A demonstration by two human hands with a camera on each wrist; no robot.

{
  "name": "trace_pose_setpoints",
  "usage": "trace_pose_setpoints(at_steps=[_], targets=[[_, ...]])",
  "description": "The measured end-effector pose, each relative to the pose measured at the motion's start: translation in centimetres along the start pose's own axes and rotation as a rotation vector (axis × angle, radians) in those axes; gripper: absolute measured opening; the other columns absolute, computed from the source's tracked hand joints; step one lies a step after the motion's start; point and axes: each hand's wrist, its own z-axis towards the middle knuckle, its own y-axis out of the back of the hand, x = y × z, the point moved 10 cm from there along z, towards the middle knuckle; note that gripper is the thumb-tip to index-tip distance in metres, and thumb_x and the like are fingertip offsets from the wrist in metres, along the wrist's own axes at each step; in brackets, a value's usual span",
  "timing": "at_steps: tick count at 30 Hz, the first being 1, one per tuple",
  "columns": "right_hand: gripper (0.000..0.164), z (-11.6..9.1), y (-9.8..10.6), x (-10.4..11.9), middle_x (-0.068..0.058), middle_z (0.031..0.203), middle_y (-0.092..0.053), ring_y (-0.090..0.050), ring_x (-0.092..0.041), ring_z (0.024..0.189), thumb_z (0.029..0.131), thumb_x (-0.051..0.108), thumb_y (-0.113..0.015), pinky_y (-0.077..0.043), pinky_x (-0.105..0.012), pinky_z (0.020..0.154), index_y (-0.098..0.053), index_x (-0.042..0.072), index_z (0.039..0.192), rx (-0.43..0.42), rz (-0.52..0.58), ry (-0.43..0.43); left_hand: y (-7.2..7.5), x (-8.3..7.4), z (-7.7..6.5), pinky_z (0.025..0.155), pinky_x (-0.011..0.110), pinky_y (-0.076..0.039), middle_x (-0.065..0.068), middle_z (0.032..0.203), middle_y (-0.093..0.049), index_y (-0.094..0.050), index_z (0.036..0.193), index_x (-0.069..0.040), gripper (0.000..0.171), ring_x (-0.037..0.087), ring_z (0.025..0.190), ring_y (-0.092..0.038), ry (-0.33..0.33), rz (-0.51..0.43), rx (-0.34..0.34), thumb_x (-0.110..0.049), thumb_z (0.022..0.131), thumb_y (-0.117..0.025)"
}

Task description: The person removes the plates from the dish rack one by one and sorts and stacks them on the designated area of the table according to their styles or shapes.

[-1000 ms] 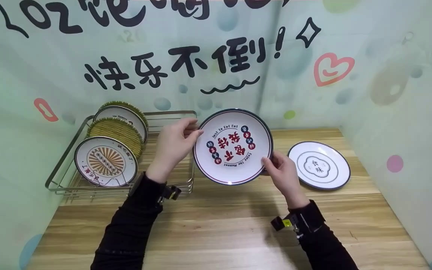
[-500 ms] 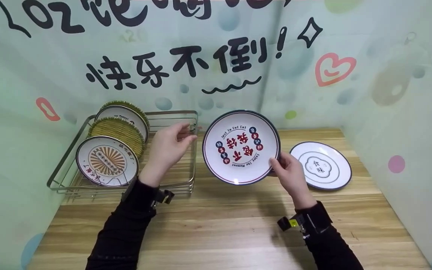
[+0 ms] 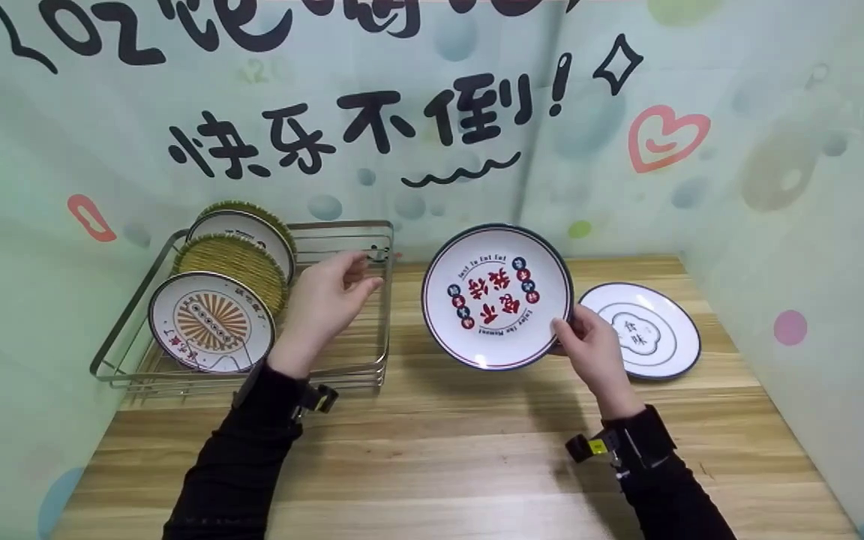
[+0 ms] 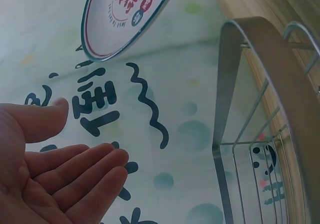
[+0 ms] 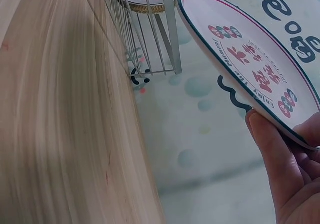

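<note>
1. The table [image 3: 432, 472] fills the foreground; two black sleeves [image 3: 229, 450] reach in over it.
2. At left is a wire rack [image 4: 282, 83], its front rail crossed by the left wrist in the head view. From front to back it holds a sunburst plate [image 3: 212, 322], a woven disc [image 3: 214, 255], another plate [image 3: 222, 223] and a second woven disc [image 3: 244, 206].
3. A flower plate [image 3: 661, 334] lies on the table at right, its left edge partly hidden by the right hand [image 3: 592, 345].
4. Behind stands a printed wall [image 3: 739, 225].
5. The left hand [image 3: 327, 296] hangs over the rack, relaxed, thumb apart from gently bent fingers.
6. The right hand pinches the red-lettered plate [image 3: 498, 297] by its lower right rim, thumb on the face, fingers underneath. That plate is raised between rack and flower plate, tilted.
</note>
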Motion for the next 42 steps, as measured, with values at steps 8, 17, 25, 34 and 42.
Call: trace_pose_setpoints(at_steps=[8,17,25,34,42], targets=[[0.022,0.2,1.1,-1.1,-0.033,0.091,-0.061,-0.062,-0.041,0.079,0.089,-0.004,-0.054,-0.055,-0.040,0.065,-0.055,-0.016,0.107,-0.008,0.017,-0.025,0.5,1.3,-0.8,0.083,0.038,-0.050,0.014,0.108,-0.065,-0.059,0.118,-0.004,0.043,0.026,0.093,-0.064,-0.010,0.002,-0.025,-0.028,0.083,-0.069],[0.027,0.0,3.0,-3.0,-0.036,0.096,-0.059,-0.063,-0.040,0.080,0.090,-0.003,-0.053,-0.054,-0.043,0.068,-0.053,-0.016,0.113,-0.022,0.010,-0.085,0.7,2.5,-1.4,0.083,0.040,-0.050,0.015,0.107,-0.065,-0.058,0.119,-0.002,0.044,0.027,0.092,-0.064,0.010,-0.003,-0.020,-0.026,0.084,-0.068],[0.032,0.3,4.7,-6.6,-0.029,0.097,-0.060,-0.066,-0.018,0.071,0.092,0.010,-0.055,-0.056,-0.030,0.066,-0.052,-0.010,0.118,-0.037,-0.007,-0.155,1.0,3.9,-2.2,0.082,0.040,-0.051,0.017,0.105,-0.065,-0.058,0.117,0.000,0.044,0.028,0.091,-0.064,0.036,-0.002,-0.027,-0.025,0.083,-0.069],[0.026,0.2,6.7,-6.7,-0.027,0.096,-0.063,-0.065,-0.014,0.068,0.092,0.011,-0.055,-0.056,-0.030,0.064,-0.058,-0.007,0.110,-0.075,-0.191,-0.141,1.3,5.1,-2.9,0.082,0.042,-0.050,0.018,0.107,-0.064,-0.057,0.118,0.000,0.044,0.031,0.092,-0.063,0.076,-0.011,-0.011,-0.024,0.083,-0.069],[0.032,0.1,8.6,-7.7,-0.030,0.098,-0.061,-0.063,-0.013,0.067,0.093,0.012,-0.054,-0.056,-0.034,0.064,-0.054,-0.010,0.116,-0.101,-0.206,-0.169,1.6,5.8,-3.6,0.081,0.043,-0.051,0.019,0.105,-0.065,-0.058,0.116,0.001,0.043,0.031,0.089,-0.064,0.070,0.016,-0.026,-0.024,0.084,-0.068]])
